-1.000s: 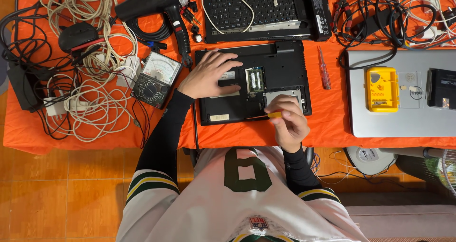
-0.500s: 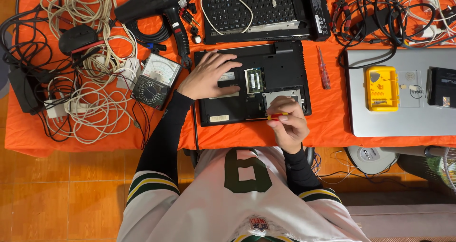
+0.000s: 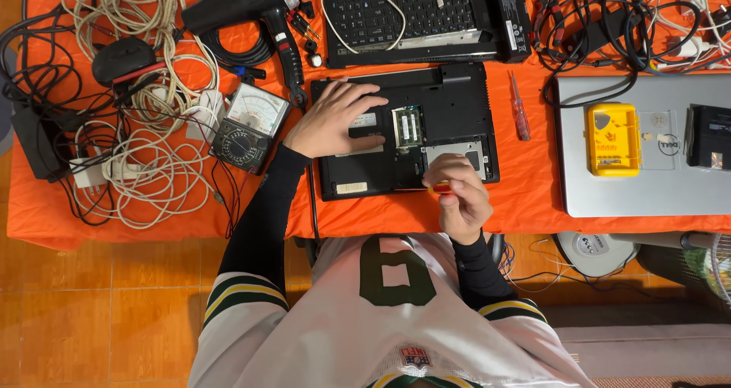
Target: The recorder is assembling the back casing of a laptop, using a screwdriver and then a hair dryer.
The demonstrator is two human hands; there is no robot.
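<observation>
Under left hand (image 3: pixel 333 119): matt black plastic laptop base (image 3: pixel 449 102). In right hand (image 3: pixel 459 197): glossy red-and-yellow plastic screwdriver handle (image 3: pixel 441 188). Beneath both: orange cloth table cover (image 3: pixel 533 190), smooth, matt.

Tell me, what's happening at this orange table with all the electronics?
A person is working on an upturned black laptop whose bottom covers are off. The left hand lies flat on its base, steadying it. The right hand pinches a small red-and-yellow screwdriver at the laptop's near edge. A meter with a dial, tangled cables, a second red screwdriver and a silver laptop lie around.
</observation>
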